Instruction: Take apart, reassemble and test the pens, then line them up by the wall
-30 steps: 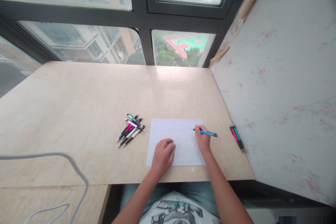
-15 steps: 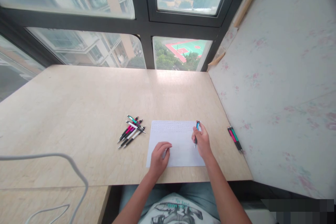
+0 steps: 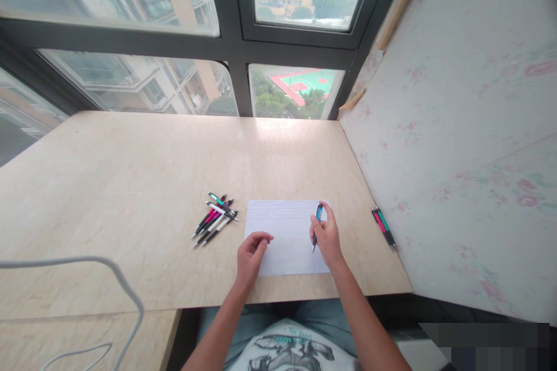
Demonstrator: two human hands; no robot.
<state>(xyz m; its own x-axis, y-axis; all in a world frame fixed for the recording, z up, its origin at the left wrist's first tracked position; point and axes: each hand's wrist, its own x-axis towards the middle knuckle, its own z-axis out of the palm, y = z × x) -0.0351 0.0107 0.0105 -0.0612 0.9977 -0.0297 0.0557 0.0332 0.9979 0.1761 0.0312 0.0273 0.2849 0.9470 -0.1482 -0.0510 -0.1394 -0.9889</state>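
A blue-and-black click pen is held in my right hand, tip down over the right part of a white sheet of paper. One finger bends over the pen's top end, by its button. Small lines of writing run along the sheet's upper edge; the words are too small to read. My left hand is at the sheet's left side, fingers curled and thumb close against them, with nothing visible in it. Left of the paper lies a loose pile of several pens in pink, purple, white and green with black grips.
Two pens, pink and green, lie at the right by the wallpapered wall. A grey cable arcs over the table at lower left. Dark-framed windows stand behind the table.
My left hand has shifted left across the paper, its thumb now nearer the fingers. My right hand has moved slightly left and down with the pen, one finger now raised over its top.
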